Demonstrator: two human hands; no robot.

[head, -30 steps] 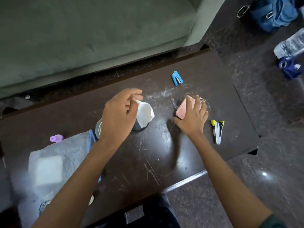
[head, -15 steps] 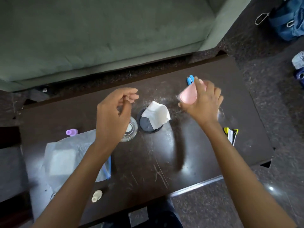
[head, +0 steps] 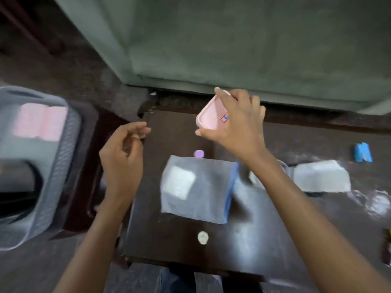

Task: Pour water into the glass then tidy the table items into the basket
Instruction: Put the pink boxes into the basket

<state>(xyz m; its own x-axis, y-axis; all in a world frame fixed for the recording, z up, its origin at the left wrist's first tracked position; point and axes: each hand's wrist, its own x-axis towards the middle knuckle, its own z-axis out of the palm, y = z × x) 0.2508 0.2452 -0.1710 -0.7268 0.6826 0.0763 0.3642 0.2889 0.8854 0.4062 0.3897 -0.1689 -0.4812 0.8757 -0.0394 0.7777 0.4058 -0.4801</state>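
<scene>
My right hand (head: 239, 127) holds a pink plastic box (head: 211, 115) in the air above the far left part of the dark table (head: 264, 240). My left hand (head: 122, 157) hovers at the table's left edge with its fingers loosely curled and nothing in them. A grey mesh basket (head: 61, 180) stands on a low stand left of the table, with something pink (head: 40, 123) inside. The glass (head: 254, 178) is mostly hidden behind my right forearm.
On the table lie a clear plastic bag (head: 196, 187) with a white pad, a purple cap (head: 198, 153), a small cream bottle (head: 203, 237), a white tissue (head: 321, 176), a blue stapler (head: 362, 152). A green sofa (head: 232, 39) runs behind the table.
My right hand has lifted the pink box off the table and carried it left. The view has swung left and the basket has come into sight. My left hand moved away from the tissue.
</scene>
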